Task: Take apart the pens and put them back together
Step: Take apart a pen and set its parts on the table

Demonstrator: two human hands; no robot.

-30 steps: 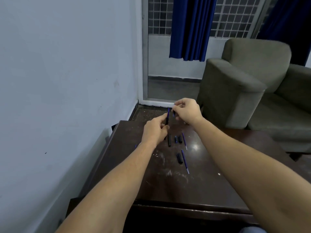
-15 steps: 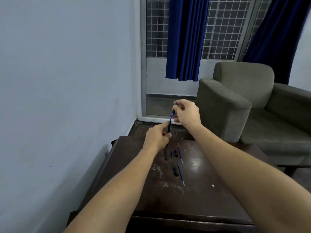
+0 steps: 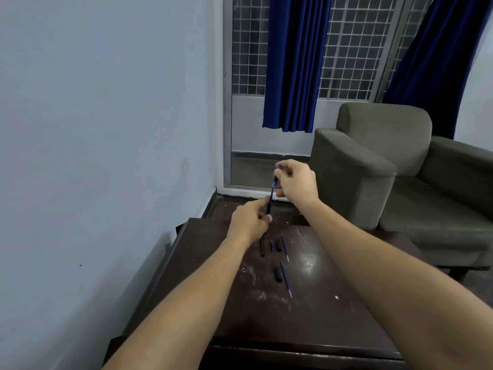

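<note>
- Your left grip is clenched around a black pen barrel, held upright above the far edge of the table.
- Your right grip pinches a thin blue refill between thumb and fingertips. The refill's lower end meets the top of the barrel.
- The left fingers hide the barrel's lower part, so how far it runs down cannot be told.
- More pen parts lie on the dark table below your hands:
  - a long black tube, its far end just under your left wrist;
  - just to its right a short blue piece and a short black piece, side by side;
  - a second blue refill beside those.
- Nearer to you lie a black cap-like piece and a third blue refill, close together but apart from the far group.
- The table top shows pale scratches and smudges, with a bright glare patch to the right of the parts.
- A plain bluish wall runs along the table's left side.
- A grey-green armchair stands past the table's far right corner.
- A blue curtain hangs before a grilled window behind your hands.
</note>
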